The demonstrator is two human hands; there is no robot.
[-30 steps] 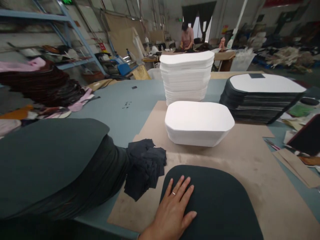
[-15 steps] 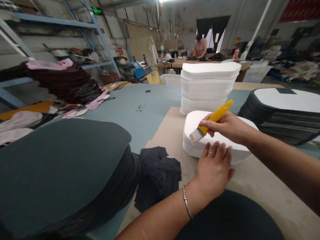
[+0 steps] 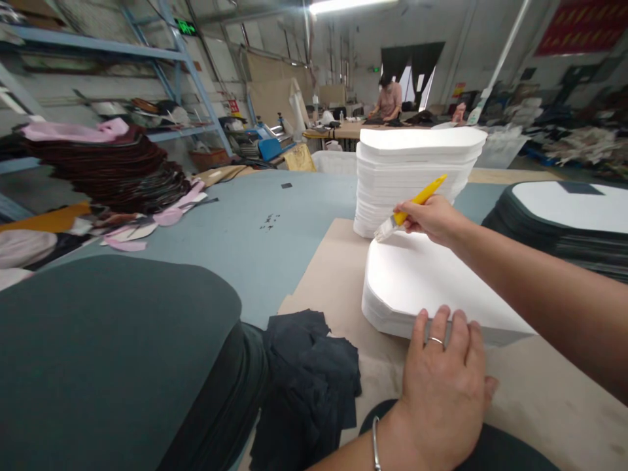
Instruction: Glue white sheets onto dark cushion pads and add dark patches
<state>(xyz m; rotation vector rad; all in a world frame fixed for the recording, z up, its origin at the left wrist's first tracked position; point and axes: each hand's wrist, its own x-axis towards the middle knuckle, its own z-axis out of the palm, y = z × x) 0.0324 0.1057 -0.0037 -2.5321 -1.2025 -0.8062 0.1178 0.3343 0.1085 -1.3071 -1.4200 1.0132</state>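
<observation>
My right hand (image 3: 432,219) grips a flat paintbrush (image 3: 415,203) with a yellow handle. Its pale bristles touch the far left corner of the low stack of white sheets (image 3: 426,275). My left hand (image 3: 444,386) has its fingers extended, the tips resting against the near edge of that stack. Under my left wrist lies a dark rounded piece (image 3: 505,451), partly covered by the hand. To the left is a crumpled heap of dark cloth pieces (image 3: 309,379). Behind the low stack rises a taller stack of white sheets (image 3: 412,173).
A big stack of dark green rounded pieces (image 3: 112,340) fills the near left. Another dark stack (image 3: 549,229) topped with white stands at right. Brown leathery pieces (image 3: 103,170) are piled at far left. A person (image 3: 389,101) works at a table behind.
My right hand has carried the brush from the near left edge of the white stack to its far corner. The left hand stays at the near edge; the view has shifted.
</observation>
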